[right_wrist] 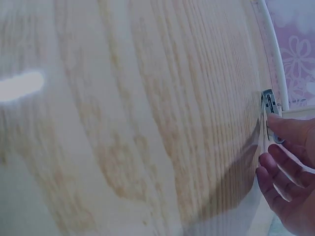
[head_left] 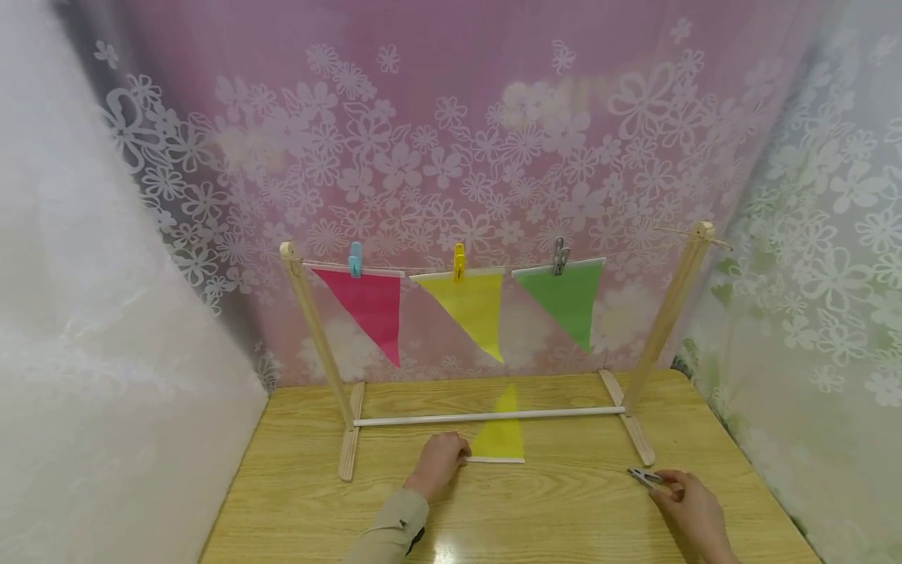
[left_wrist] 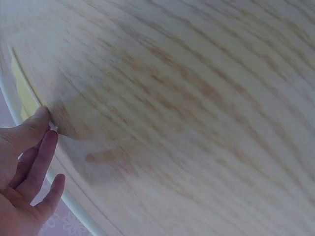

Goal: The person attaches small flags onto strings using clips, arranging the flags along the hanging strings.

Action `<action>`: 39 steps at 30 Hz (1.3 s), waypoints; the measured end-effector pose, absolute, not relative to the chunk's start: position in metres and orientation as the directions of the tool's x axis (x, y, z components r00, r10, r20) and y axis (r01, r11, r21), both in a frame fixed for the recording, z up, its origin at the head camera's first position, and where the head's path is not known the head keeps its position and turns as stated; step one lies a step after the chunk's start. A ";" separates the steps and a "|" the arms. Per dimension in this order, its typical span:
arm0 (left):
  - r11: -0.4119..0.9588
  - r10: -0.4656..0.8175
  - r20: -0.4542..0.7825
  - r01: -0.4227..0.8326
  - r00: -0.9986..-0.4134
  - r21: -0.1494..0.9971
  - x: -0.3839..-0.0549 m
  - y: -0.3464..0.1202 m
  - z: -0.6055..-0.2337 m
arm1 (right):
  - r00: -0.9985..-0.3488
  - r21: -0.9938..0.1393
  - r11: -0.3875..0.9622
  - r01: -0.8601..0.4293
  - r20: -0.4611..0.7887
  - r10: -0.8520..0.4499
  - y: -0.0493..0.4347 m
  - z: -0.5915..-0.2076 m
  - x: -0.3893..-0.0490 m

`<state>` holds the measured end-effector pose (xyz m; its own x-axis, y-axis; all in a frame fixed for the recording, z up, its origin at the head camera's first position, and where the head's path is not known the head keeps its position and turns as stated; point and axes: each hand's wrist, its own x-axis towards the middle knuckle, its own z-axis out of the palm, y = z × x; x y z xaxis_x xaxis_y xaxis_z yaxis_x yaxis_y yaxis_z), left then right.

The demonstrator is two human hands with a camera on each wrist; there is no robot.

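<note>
My left hand [head_left: 440,464] pinches the left corner of a yellow triangular pennant [head_left: 502,439] by its white-edged strip. The pennant lies near the tabletop, its point running back past the white crossbar [head_left: 423,420]. In the left wrist view, thumb and forefinger meet on that corner, with only a sliver of yellow fabric [left_wrist: 24,91] showing. At the right, my right hand [head_left: 694,505] grips a grey clothespin [head_left: 644,477] between thumb and fingers, just above the table. The right wrist view shows the clothespin [right_wrist: 271,110] under the thumb.
A wooden stand with a left post [head_left: 317,337] and right post [head_left: 669,321] carries a string. From it hang a pink pennant [head_left: 373,309], a yellow pennant [head_left: 475,305] and a green pennant [head_left: 571,298], each on a clothespin. Floral curtains [head_left: 451,157] enclose the wooden table [head_left: 550,517].
</note>
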<state>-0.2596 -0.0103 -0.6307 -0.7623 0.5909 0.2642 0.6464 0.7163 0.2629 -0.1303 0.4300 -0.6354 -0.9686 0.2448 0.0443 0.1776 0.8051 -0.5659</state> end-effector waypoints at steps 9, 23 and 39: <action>0.719 0.619 0.313 0.680 -0.720 0.144 -0.264 -0.008 -0.633 | -0.951 -0.664 0.713 0.225 0.009 0.308 0.424 -0.631 -0.129; 0.710 0.486 0.358 0.600 -0.797 0.369 -0.270 0.019 -0.616 | -0.918 -0.736 0.677 0.013 0.259 0.299 0.411 -0.603 -0.152; 0.413 0.502 0.204 0.441 -0.840 0.797 -0.265 0.039 -0.559 | -0.981 -0.924 0.380 0.046 0.030 0.191 0.409 -0.562 -0.168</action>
